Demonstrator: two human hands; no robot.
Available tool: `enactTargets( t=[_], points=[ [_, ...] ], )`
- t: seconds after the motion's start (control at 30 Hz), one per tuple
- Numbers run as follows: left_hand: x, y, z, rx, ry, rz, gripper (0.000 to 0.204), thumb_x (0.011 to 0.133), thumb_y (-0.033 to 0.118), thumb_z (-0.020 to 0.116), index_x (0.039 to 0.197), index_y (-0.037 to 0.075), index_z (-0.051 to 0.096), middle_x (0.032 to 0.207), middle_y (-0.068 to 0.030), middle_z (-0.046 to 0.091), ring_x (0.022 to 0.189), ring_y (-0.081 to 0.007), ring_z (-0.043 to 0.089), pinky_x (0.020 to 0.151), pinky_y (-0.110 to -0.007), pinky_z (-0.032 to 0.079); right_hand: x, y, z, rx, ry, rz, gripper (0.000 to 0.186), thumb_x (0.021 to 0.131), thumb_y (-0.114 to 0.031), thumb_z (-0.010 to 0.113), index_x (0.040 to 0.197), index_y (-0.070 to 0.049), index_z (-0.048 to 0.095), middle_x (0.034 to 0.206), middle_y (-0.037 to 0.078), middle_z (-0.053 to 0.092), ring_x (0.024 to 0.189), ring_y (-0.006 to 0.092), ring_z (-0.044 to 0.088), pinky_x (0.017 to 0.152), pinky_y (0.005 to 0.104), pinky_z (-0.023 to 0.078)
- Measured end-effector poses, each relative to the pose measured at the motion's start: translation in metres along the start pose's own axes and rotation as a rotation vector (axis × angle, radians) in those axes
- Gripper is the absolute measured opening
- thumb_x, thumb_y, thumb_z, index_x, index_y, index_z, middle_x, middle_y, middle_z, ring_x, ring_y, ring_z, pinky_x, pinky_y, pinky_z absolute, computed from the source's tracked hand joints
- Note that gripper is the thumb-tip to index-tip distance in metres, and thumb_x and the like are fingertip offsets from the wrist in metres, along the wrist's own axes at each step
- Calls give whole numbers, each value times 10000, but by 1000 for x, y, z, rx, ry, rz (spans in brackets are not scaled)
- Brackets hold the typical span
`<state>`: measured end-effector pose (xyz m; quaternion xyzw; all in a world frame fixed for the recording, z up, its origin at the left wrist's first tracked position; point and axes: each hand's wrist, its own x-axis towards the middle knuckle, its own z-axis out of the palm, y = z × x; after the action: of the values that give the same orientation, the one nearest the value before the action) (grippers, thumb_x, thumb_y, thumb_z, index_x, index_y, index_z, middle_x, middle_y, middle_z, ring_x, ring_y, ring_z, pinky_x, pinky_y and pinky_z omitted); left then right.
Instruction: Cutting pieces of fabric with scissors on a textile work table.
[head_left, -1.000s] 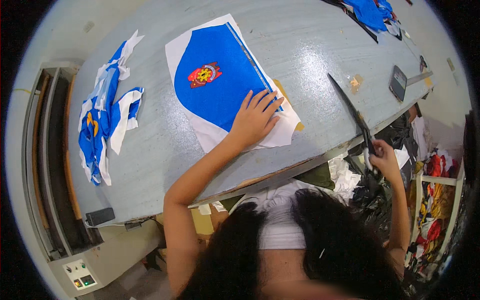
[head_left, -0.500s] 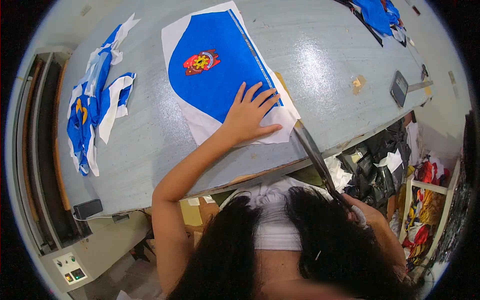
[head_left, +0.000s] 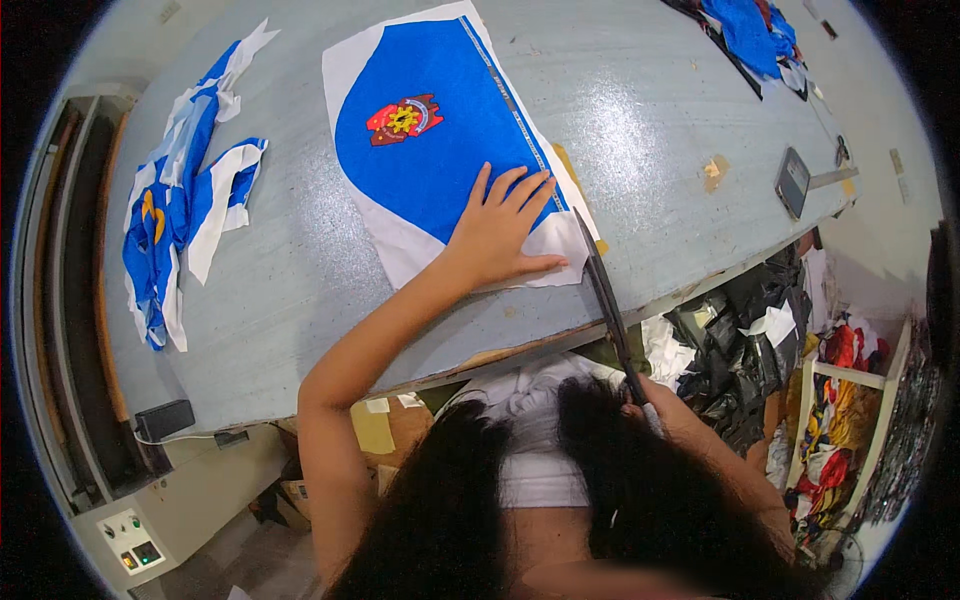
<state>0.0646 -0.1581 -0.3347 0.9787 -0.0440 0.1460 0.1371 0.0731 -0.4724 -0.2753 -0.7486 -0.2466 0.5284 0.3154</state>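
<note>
A blue sleeve-shaped fabric panel (head_left: 445, 75) with a white margin lies flat on the grey table; a red and yellow emblem (head_left: 403, 121) sits on it and a striped band runs down its right edge. My left hand (head_left: 497, 228) presses on the panel's near right corner, fingers spread, palm down. Long dark scissors (head_left: 606, 290) reach up over the table's front edge, their tips at the white margin just right of my left hand. Around their handles my right hand (head_left: 665, 402) is closed, partly hidden by hair.
Blue and white fabric scraps (head_left: 190, 195) lie at the table's left. A phone-like dark device (head_left: 792, 184) rests near the right edge, and more blue cloth (head_left: 742, 38) at the far right. Below stand black plastic bags (head_left: 735, 340) and a shelf of coloured cloth (head_left: 835, 440).
My right hand has moved left and up with the scissors, and their tips now lie at the white margin beside the blue panel's lower corner. My left hand stays put on the fabric.
</note>
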Motion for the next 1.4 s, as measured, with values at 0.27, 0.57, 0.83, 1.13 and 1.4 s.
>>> enactTargets(
  t=[0.27, 0.57, 0.83, 1.13, 1.4],
  points=[
    [-4, -1, 2, -8, 29, -10, 885, 683, 654, 554, 1261, -2, 417, 1310, -113, 406, 1234, -281, 326, 1048, -540, 143, 0, 0, 6, -135, 56, 41, 432, 867, -364, 548, 1030, 32, 492, 914, 187, 596, 858, 306, 563, 779, 374, 429],
    [-3, 1, 2, 10, -25, -30, 955, 660, 674, 566, 1308, 5, 357, 1355, -102, 352, 1251, -284, 297, 1047, -554, 124, 17, -26, 0, -114, 27, 93, 485, 881, -376, 524, 1125, 33, 431, 985, 195, 584, 908, 256, 548, 822, 347, 416],
    [-3, 1, 1, 6, -22, -35, 952, 659, 678, 562, 1297, -2, 372, 1357, -101, 350, 1250, -285, 292, 1040, -563, 125, 19, -32, 5, -228, 110, 67, 449, 905, -367, 478, 1072, 49, 453, 963, 242, 587, 907, 321, 565, 825, 365, 422],
    [-4, 1, 4, 13, 3, -39, 973, 646, 689, 562, 1294, -12, 372, 1365, -110, 341, 1261, -296, 281, 1027, -591, 110, 18, -45, -8, -243, -14, 130, 613, 895, -507, 400, 1142, 53, 435, 989, 264, 574, 959, 348, 552, 852, 378, 407],
    [-4, 0, 7, 12, 7, -54, 995, 639, 697, 560, 1293, -28, 369, 1382, -126, 318, 1284, -305, 254, 1022, -600, 100, 37, -60, -11, -310, 34, 143, 549, 911, -451, 405, 1095, 64, 454, 941, 278, 575, 907, 382, 559, 799, 398, 421]
  ],
)
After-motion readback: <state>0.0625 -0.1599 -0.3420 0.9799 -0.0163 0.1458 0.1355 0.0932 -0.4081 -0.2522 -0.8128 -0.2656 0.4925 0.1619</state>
